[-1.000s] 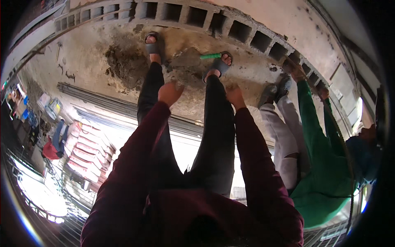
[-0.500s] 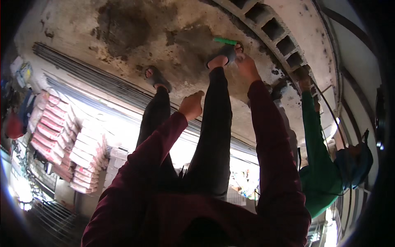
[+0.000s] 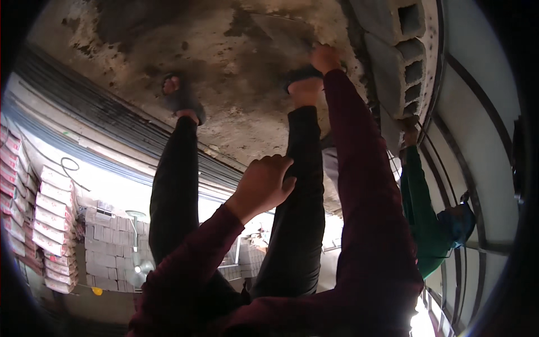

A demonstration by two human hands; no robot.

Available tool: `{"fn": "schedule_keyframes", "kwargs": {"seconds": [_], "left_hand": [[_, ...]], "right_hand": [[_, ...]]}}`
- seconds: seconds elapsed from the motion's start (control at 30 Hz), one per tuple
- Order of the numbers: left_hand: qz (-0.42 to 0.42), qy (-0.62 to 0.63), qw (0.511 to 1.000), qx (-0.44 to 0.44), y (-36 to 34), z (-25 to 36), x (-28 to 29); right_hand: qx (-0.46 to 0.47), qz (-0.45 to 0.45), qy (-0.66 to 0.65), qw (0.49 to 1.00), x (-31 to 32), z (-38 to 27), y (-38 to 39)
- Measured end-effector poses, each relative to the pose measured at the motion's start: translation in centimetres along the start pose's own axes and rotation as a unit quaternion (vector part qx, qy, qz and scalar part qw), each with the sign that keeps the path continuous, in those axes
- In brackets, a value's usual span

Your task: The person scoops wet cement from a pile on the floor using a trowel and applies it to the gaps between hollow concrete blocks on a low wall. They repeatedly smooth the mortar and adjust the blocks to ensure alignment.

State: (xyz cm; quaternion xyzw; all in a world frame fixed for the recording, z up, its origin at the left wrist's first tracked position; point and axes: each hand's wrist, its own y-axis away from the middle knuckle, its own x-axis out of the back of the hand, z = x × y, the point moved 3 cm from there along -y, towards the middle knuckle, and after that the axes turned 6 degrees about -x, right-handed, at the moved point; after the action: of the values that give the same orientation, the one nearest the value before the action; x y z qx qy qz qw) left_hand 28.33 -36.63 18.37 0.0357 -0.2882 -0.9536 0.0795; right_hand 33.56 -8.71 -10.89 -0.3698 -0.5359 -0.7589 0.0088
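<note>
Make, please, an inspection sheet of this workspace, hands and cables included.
Surface: rough floor, with dark stains.
Job's things: hollow blocks at right; anything in the right hand is hidden.
Clutter: long dark bars at left.
Hands: left hand loosely curled, before the right leg; right hand low, near right foot.
Cables: dark looped line at left, kind unclear.
Surroundings: stacked sacks at left; co-worker in green at right.

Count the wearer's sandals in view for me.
2: one sandal on the left foot, another on the right foot, its toe end partly hidden near the right hand.
</note>
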Motion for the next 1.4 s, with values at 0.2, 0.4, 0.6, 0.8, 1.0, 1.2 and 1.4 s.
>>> {"fn": "schedule_keyframes", "kwargs": {"seconds": [0.2, 0.4, 0.6, 0.8, 1.0, 1.2, 1.4], "left_hand": [[0.002, -0.051, 0.999, -0.004, 1.4, 0.0, 1.8], [-0.014, -0.092, 0.995, -0.019, 3.0, -0.5, 3.8], [-0.071, -0.195, 0.974, 0.092, 6.4, -5.0, 6.0], [0.012, -0.252, 0.967, 0.022, 12.6, -5.2, 7.3], [-0.071, -0.357, 0.926, 0.096, 20.4, -2.3, 8.6], [0.01, -0.336, 0.924, 0.181, 25.1, -1.1, 8.8], [-0.008, -0.373, 0.909, 0.185, 25.1, 0.2, 7.3]], "right_hand": [[0.059, 0.023, -0.169, 0.984, 2.3, -2.8, 6.2], [-0.191, -0.127, -0.447, 0.865, 2.9, -6.6, 14.9], [-0.066, 0.101, -0.436, 0.892, 0.1, -9.6, 23.9], [-0.132, -0.126, -0.405, 0.896, 7.2, -15.6, 34.4], [-0.052, -0.02, -0.478, 0.876, 10.8, -17.8, 40.4], [0.007, -0.097, -0.415, 0.905, 11.8, -14.7, 42.2], [-0.045, -0.066, -0.457, 0.886, 5.9, -8.8, 44.0]]}}
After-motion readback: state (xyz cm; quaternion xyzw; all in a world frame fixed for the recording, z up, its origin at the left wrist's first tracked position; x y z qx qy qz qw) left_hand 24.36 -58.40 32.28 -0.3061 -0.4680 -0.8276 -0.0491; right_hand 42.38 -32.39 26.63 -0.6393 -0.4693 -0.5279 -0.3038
